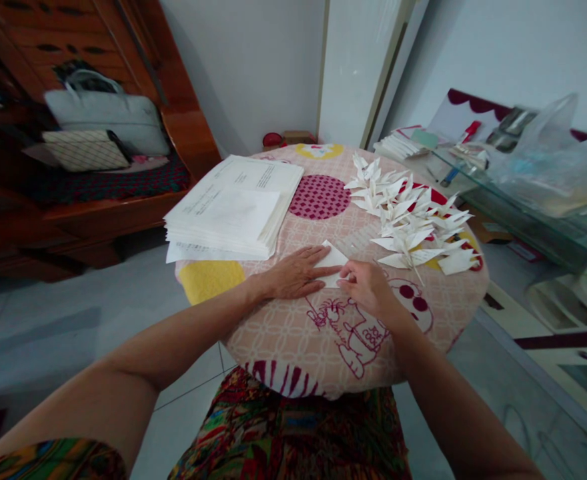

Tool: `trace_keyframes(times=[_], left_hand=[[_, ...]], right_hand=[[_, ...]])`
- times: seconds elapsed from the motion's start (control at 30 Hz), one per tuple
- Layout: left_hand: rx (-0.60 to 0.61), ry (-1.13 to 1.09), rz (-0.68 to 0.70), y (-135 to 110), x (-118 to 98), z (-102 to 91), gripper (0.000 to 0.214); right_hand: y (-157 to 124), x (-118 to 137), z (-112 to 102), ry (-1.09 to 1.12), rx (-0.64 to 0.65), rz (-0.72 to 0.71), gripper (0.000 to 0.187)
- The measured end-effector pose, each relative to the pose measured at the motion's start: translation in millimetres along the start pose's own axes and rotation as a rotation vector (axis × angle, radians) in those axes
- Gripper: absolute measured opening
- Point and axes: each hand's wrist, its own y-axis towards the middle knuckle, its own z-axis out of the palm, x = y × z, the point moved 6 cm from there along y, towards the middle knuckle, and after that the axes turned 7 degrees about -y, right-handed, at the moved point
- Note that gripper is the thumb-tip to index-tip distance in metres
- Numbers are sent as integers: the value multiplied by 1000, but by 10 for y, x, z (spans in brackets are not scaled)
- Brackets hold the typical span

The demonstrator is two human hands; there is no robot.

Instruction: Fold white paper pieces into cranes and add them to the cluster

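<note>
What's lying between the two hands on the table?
A small folded white paper lies between left hand and right hand, touching both, in the head view.

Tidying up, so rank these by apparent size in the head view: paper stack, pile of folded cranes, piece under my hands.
Paper stack and crane pile: about alike, too close to rank.
Folded piece: smallest, partly under the left hand.

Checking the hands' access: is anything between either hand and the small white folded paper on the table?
Nothing visible. The left hand lies flat on the small white folded paper, and the right hand touches its near edge. The stack of white sheets and the pile of folded white paper figures lie aside.
</note>
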Motion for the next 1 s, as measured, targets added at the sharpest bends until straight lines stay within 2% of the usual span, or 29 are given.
trace_keyframes(times=[0.13, 0.33, 0.57, 0.77, 1.0], left_hand=[[16, -7, -12, -14, -1, -9, 53], [26, -33, -58, -169, 63, -86, 59], [18, -68, -61, -421, 173, -158, 61], [15, -136, -69, -555, 175, -161, 63], [-29, -317, -70, -732, 163, -262, 71]], right_hand=[[79, -79, 172, 47, 76, 65, 11], [36, -132, 152, 113, 76, 71, 41], [37, -152, 172, 123, 96, 110, 46], [44, -162, 184, 125, 107, 100, 48], [43, -186, 197, 143, 93, 90, 47]])
